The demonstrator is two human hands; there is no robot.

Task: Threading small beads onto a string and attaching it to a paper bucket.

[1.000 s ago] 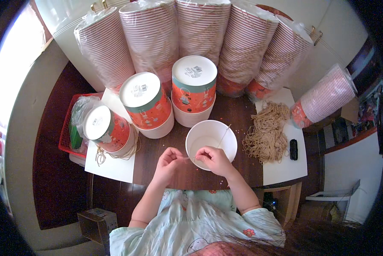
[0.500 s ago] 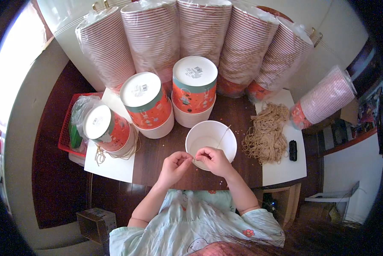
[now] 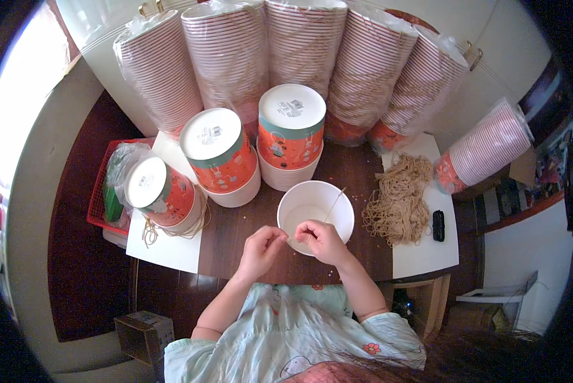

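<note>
1. The desk (image 3: 235,236) is dark brown wood, with white sheets laid at 9 and 3 o'clock; a pale wall curves round it, and a cardboard box (image 3: 145,333) sits on the floor at 7 o'clock.
2. A white bowl (image 3: 316,216) stands open at the desk's centre, a thin stick (image 3: 335,202) leaning on its rim at 1 o'clock.
3. The left hand (image 3: 261,250) and right hand (image 3: 320,239) meet at the bowl's 7 o'clock rim, fingertips pinched narrow; they seem to hold a thin band between them, too small to tell for sure.
4. A second ago the left hand lay farther off to 9 o'clock, fingers looser; it has since closed in on the right. The bowl has not shifted.
5. At 3 o'clock of the bowl lies a heap of bands (image 3: 398,198), with a small black object (image 3: 438,225) just beside it.
6. At 10 to 12 o'clock stand three capped tubs (image 3: 221,156), orange and teal, upside down.
7. Behind them lean wrapped stacks of cups (image 3: 302,38); another stack (image 3: 488,148) lies at 2 o'clock.
8. A red basket (image 3: 101,204) with a plastic bag sits at 9 o'clock.
</note>
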